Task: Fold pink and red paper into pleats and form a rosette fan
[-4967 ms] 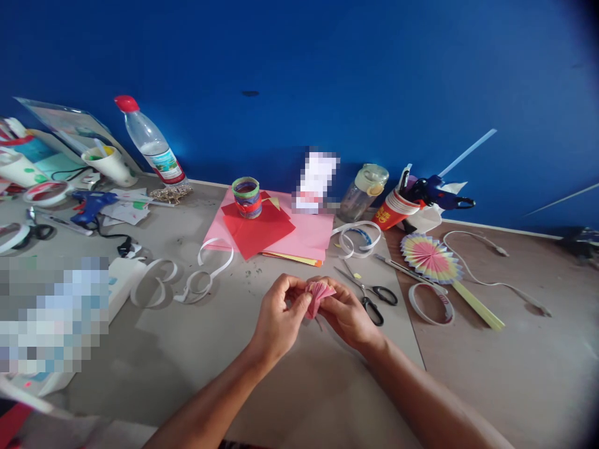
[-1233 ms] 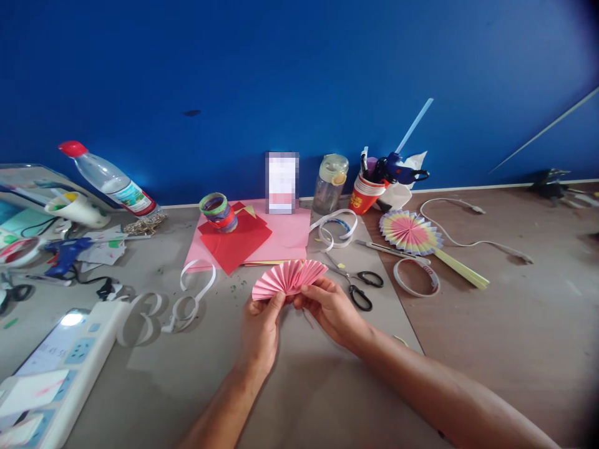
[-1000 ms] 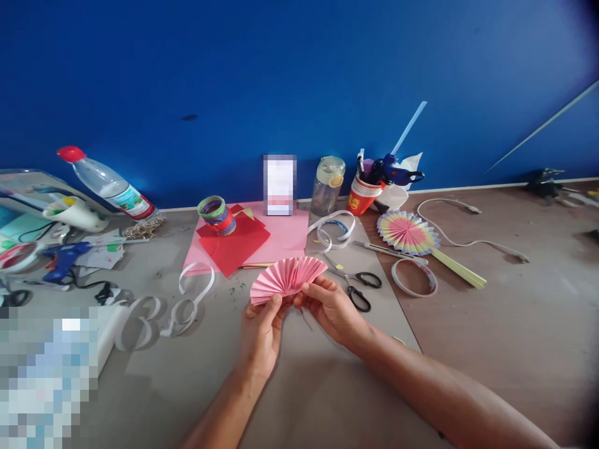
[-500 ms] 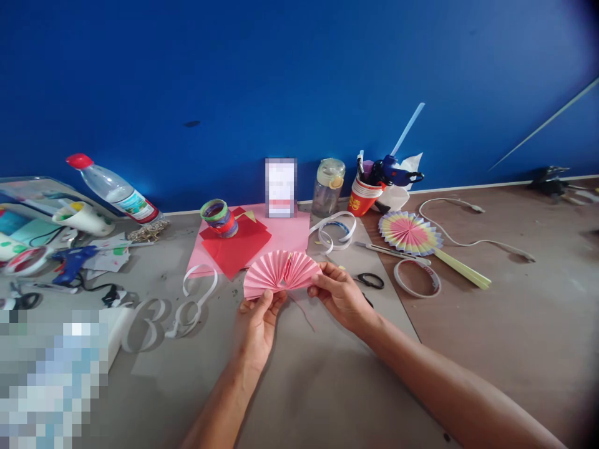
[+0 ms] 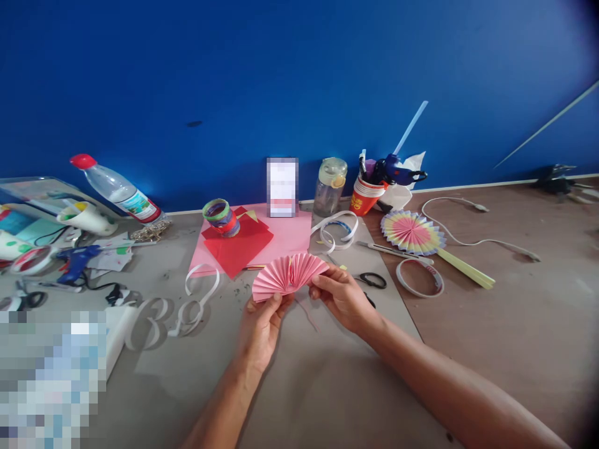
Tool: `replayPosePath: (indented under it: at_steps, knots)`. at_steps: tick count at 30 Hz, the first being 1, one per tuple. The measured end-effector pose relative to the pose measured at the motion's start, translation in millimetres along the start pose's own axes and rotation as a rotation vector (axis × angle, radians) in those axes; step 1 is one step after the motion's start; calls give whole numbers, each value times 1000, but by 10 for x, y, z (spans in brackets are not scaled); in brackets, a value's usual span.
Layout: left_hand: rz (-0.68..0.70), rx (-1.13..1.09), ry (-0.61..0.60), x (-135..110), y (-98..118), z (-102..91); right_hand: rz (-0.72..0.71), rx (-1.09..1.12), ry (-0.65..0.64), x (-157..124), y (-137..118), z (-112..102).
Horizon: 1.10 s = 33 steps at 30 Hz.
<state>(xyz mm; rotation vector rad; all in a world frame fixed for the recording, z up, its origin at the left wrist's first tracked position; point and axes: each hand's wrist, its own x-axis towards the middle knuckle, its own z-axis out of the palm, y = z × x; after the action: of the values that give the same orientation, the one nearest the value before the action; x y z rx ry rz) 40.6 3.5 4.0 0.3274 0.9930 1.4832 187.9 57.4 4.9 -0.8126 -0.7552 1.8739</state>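
Observation:
Between my two hands a pink pleated paper fan [image 5: 277,275] is spread into a half circle, held just above the table. My left hand [image 5: 262,321] pinches its lower left edge, thumb on top. The right end is gripped by my right hand [image 5: 340,293], between thumb and fingers. A gap shows near the middle of the pleats. Under the fan a thin pinkish strip [image 5: 309,315] lies on the table. Just right of my right hand, black-handled scissors [image 5: 373,280] are partly hidden by it.
Red sheets [image 5: 238,246] and pink paper [image 5: 294,234] lie behind the fan, with a tape roll [image 5: 222,218] on them. To the right are a finished round fan [image 5: 412,232], a cutter [image 5: 397,252] and a white cable [image 5: 461,237]. White strips [image 5: 201,299] and a glue gun [image 5: 75,265] lie left.
The fan has shifted slightly right and tilted, with its left end moving in closer to the right. Both hands keep hold of it. The view has moved a little.

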Motion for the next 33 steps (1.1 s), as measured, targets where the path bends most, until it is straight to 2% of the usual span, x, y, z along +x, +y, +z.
replayPosePath:
  at_steps: [3,6,9,14,19,24,33]
  knots:
    - [-9,-28,26,9,6,2,42,57,36,-10,75,-2]
    - [-12,-45,28,14,6,5,83,99,4,-30,120,5]
    - [-8,-57,-3,7,3,12,67,84,-35,-45,115,15]
    - [-54,-41,-63,-48,-5,59,78,47,-32,-64,115,45]
    - [-17,25,-152,-127,-23,116,81,14,-64,-91,128,95]
    - [-40,45,-84,-137,-44,106,63,-55,-67,-118,104,134]
    - [-86,76,-92,-117,-58,72,109,-58,-94,-109,106,128]
